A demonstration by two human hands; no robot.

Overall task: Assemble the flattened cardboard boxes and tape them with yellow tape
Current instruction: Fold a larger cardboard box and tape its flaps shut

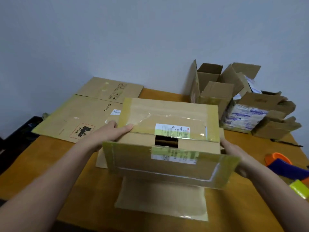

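A cardboard box [168, 118] with old clear and yellowish tape stands in the middle of the wooden table [50, 164]. Its top flaps are partly folded, leaving a dark gap at the centre. My left hand [110, 133] holds the box's left side, thumb lying on the far top flap. My right hand [234, 154] holds the right side, partly hidden behind the near flap [167, 166]. A flattened cardboard box [80, 118] lies at the back left. The orange and blue tape dispenser [284, 166] with yellow tape [299, 189] lies at the right edge.
Several open cardboard boxes [215, 84] stand at the back right, some wrapped in printed tape [245, 118]. A black pen [286, 143] lies near them. A grey wall rises behind the table. A dark object [21, 129] sits beyond the table's left edge.
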